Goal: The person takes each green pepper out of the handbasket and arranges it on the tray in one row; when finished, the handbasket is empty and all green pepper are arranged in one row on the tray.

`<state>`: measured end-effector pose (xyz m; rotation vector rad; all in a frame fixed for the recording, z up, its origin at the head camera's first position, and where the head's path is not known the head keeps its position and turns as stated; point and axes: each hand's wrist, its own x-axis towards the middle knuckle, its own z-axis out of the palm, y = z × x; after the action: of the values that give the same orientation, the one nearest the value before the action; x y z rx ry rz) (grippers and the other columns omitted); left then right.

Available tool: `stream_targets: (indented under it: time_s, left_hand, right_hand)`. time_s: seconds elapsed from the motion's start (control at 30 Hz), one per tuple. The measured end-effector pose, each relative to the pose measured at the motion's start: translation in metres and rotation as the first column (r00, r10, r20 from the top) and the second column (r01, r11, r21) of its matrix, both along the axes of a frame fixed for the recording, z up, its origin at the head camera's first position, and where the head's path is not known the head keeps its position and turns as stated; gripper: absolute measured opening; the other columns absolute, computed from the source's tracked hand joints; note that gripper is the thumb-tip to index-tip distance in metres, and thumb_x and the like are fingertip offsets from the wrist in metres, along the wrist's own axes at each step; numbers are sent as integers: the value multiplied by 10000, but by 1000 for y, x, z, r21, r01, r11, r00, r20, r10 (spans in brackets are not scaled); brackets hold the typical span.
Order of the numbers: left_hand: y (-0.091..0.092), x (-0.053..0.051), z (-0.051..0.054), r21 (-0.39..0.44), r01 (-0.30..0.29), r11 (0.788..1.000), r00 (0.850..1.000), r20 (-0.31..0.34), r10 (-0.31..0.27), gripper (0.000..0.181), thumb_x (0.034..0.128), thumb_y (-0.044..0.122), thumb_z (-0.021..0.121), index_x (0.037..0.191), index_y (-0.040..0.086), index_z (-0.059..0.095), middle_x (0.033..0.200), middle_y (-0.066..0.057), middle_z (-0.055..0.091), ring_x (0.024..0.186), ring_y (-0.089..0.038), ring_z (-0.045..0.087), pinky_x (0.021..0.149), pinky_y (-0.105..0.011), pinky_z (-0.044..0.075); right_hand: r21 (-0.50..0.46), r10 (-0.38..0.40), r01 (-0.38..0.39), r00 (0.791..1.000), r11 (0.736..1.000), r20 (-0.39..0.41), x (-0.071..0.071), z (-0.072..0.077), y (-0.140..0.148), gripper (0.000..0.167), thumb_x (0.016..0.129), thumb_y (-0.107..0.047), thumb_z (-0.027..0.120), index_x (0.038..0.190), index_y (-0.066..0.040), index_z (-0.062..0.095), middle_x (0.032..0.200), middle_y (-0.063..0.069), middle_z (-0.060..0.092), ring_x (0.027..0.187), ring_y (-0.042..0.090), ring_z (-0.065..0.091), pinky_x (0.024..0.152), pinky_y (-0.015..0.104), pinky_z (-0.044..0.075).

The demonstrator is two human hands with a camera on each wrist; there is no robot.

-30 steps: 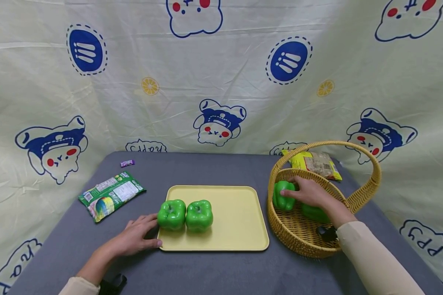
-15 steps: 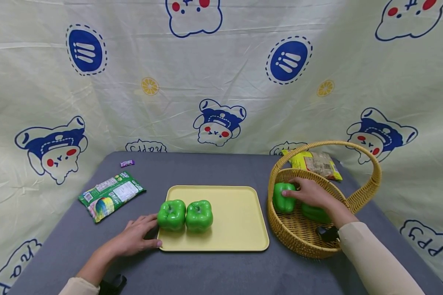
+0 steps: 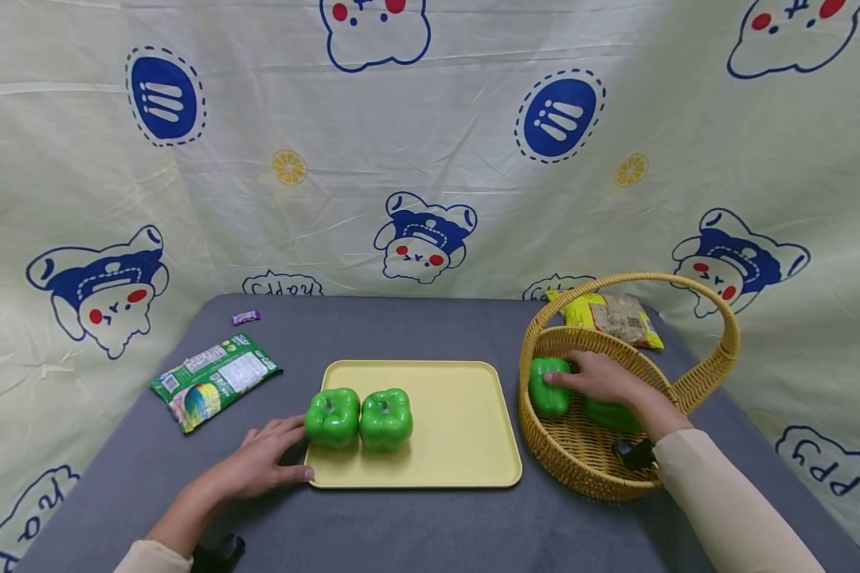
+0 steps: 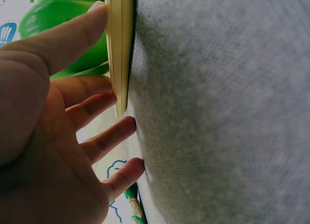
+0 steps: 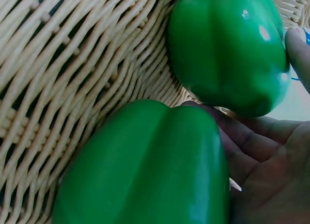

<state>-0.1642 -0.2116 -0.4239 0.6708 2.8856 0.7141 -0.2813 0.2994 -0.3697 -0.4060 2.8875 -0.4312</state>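
Inside the wicker basket (image 3: 580, 469), my right hand (image 3: 602, 378) holds a green bell pepper (image 3: 547, 398), thumb on the near side and fingers behind it. A second green bell pepper (image 5: 145, 171) lies beneath that hand, large in the right wrist view and partly covered in the head view. Two more green bell peppers, a left one (image 3: 333, 418) and a right one (image 3: 386, 420), sit side by side on the left half of a pale yellow tray (image 3: 451, 422). My left hand (image 3: 261, 461) touches the tray's left edge with thumb and extended fingers; its lower fingertips meet the grey cloth.
A green snack bag (image 3: 217, 380) lies at the table's left, with a small purple wrapper (image 3: 246, 317) behind it. Behind the basket is a yellow bag (image 3: 609, 320). The basket's tall handle (image 3: 724, 350) arches above my right hand. A printed curtain (image 3: 430, 143) hangs at the back.
The bell pepper under my right hand has shifted slightly toward me inside the basket, the hand moving with it. My left hand and the tray have stayed put.
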Motion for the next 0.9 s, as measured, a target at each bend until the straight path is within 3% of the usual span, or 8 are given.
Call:
stream_targets:
  time_s: [0.27,0.5,0.9]
  left_hand:
    - [0,0,1,1,0,1000,1000,16,0,682,811,455,684,1336,52,520,1396,-130,479,1251,-354,432,884,-547,324]
    - [0,0,0,0,-3,1000,1000,27,3,684,815,455,683,1339,48,515,1403,-139,473,1260,-361,427,891,-554,322]
    - [0,0,2,2,-2,1000,1000,31,2,676,817,441,685,1338,43,516,1405,-151,471,1255,-364,431,878,-524,323]
  right_hand:
    - [-55,15,-17,999,998,-30,-1,-1,3,633,880,-540,569,1184,15,578,1034,132,645,893,217,592,742,379,459]
    - [-144,-26,18,998,989,-49,2,1,7,690,827,-529,649,1217,28,534,1144,202,613,992,283,596,791,416,472]
    - [-218,-67,58,997,974,-35,4,4,7,666,811,-488,691,1198,-9,439,1132,198,563,947,259,568,750,362,450]
